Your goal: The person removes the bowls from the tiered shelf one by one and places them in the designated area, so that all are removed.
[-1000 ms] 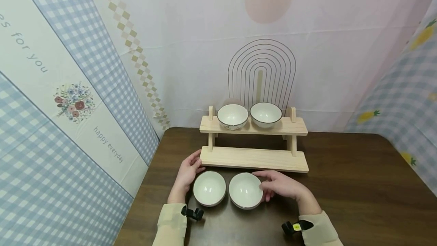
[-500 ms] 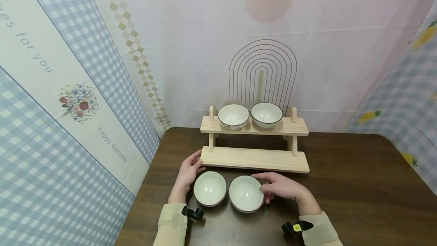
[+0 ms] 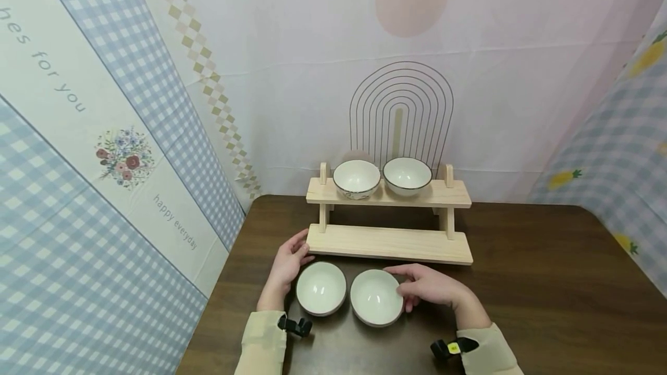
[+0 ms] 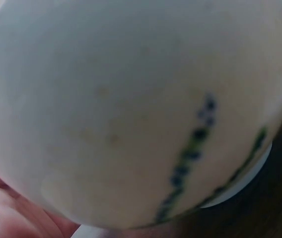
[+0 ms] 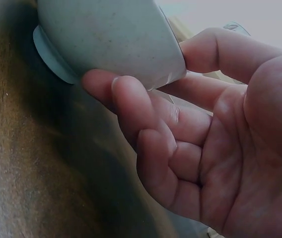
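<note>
Two white bowls sit in front of a two-tier wooden display rack [image 3: 391, 243] in the head view. My right hand [image 3: 429, 285] grips the right front bowl [image 3: 376, 298] at its right side, thumb at the rim and fingers against the outer wall. In the right wrist view this bowl [image 5: 106, 39] is tilted, its foot ring showing. My left hand [image 3: 285, 262] holds the left front corner of the rack's lower board. Just beside that hand stands the left front bowl [image 3: 321, 289]; its patterned side [image 4: 131, 124] fills the left wrist view.
Two more bowls, one at left [image 3: 356, 179] and one at right [image 3: 407, 176], rest on the rack's upper board [image 3: 448, 194]. A dark brown table [image 3: 542, 282] lies under everything. Patterned cloth [image 3: 292, 103] hangs behind and along both sides.
The right front bowl has shifted slightly toward me, away from the rack, with my right hand on it. My left hand stays at the rack's corner.
</note>
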`<action>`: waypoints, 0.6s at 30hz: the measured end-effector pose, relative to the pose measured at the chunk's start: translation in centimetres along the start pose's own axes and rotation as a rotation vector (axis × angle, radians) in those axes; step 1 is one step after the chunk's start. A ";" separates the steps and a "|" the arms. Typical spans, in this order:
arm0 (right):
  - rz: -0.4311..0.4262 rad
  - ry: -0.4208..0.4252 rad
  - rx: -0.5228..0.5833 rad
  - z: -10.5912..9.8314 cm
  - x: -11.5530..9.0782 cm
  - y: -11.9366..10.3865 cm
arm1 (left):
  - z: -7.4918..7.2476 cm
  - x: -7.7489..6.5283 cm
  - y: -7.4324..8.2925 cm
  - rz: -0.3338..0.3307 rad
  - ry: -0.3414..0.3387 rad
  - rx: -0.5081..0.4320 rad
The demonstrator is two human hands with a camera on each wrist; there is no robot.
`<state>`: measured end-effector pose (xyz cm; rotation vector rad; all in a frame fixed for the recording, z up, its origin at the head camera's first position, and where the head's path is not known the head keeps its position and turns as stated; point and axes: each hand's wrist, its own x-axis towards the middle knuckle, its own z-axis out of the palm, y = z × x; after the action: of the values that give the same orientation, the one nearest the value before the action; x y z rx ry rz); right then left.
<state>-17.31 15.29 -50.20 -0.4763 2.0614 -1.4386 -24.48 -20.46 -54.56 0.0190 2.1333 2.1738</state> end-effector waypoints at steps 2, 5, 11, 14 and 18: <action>-0.002 0.000 -0.003 0.0 0.0 0.0 | 0.0 0.1 0.0 -0.003 0.003 -0.001; -0.005 -0.001 -0.004 0.0 0.0 0.1 | 0.0 0.1 -0.1 -0.004 0.001 0.001; -0.001 0.004 0.008 0.0 0.0 0.3 | 0.1 0.0 -0.1 0.000 -0.006 -0.004; 0.005 0.008 0.010 0.0 0.1 0.4 | 0.1 0.0 0.0 -0.002 -0.004 -0.007; 0.010 0.017 0.004 0.0 0.2 0.4 | 0.0 0.1 -0.1 0.000 -0.002 -0.004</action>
<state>-17.51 15.34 -50.62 -0.4530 2.0705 -1.4458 -24.57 -20.47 -54.68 0.0213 2.1278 2.1777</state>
